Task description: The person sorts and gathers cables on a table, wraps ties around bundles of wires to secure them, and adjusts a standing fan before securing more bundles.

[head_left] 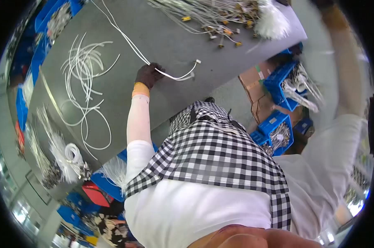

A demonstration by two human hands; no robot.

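Observation:
My left hand (149,75), in a dark glove with an orange cuff, is closed around a pair of white cables (131,42) over the grey table. One end with a small white connector (198,61) sticks out to the right of the fist; the other ends run up past the top of the view. My right arm is stretched far out to the upper right. Only a dark, blurred part of my right hand (322,3) shows at the edge, so its fingers cannot be made out. Left of my left hand lies a loose tangle of white cables (87,78).
Bundles of cables with yellow and brown connectors (228,29) lie along the far side of the grey table (170,107). More bundles (65,157) rest at its near left corner. Blue bins (280,84) of cables stand on the floor to the right, beside flattened cardboard (252,93).

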